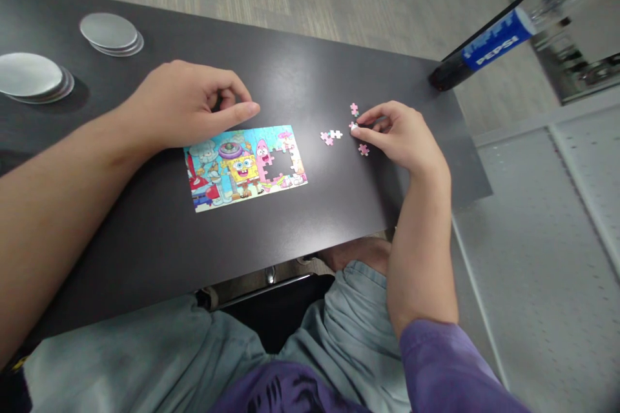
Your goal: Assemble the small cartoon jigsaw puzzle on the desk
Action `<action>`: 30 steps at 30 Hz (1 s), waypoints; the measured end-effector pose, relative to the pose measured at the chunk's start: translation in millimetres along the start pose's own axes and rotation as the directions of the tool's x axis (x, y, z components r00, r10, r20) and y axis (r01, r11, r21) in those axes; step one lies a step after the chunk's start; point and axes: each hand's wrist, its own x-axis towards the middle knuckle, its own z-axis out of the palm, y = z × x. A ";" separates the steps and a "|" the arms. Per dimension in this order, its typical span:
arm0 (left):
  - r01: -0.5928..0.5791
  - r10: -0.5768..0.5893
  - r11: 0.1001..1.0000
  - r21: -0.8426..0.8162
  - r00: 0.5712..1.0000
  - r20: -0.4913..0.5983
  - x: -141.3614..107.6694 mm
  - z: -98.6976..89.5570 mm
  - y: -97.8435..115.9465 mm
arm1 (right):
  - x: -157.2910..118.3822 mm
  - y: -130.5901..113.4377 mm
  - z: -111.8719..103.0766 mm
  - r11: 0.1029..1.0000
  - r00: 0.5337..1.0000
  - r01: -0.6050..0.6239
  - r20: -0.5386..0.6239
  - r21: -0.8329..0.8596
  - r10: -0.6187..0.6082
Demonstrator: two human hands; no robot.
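A small jigsaw piece [353,128] is pinched between the thumb and index finger of my right hand [394,135], low over the table. Around those fingertips lie loose pieces: a pink one [354,109] above, another pink one [363,150] below, and a small cluster [329,137] to the left. My left hand [206,103] rests at the upper edge of the cartoon jigsaw puzzle [242,168], thumb stretched out and fingers loosely curled, holding nothing. The puzzle has an irregular gap in its right part, where the dark table shows through.
The dark table [271,232] runs across the view. Two stacks of round silvery discs, one nearer [31,75] and one farther [110,32], sit on the left. A Pepsi bottle [498,45] stands at the far right corner. A pale perforated panel [542,258] is beyond the right edge.
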 end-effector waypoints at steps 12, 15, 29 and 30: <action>-0.008 0.009 0.999 -0.041 1.000 0.007 0.1 0.2 -5.8 | -1.7 -19.1 7.1 0.944 0.996 -0.036 0.085 0.328 0.008; -0.015 0.016 0.999 -0.040 1.000 0.015 0.7 0.0 -6.7 | -5.8 -47.9 17.2 0.923 0.990 0.004 0.131 0.384 -0.059; -0.125 0.127 0.992 0.032 0.991 -0.054 0.7 6.7 -12.9 | 1.0 -83.7 73.6 0.885 0.912 0.006 0.359 0.466 -0.196; -0.123 0.125 0.992 0.034 0.991 -0.048 1.0 7.1 -13.8 | 1.2 -83.8 74.5 0.888 0.914 0.007 0.357 0.460 -0.192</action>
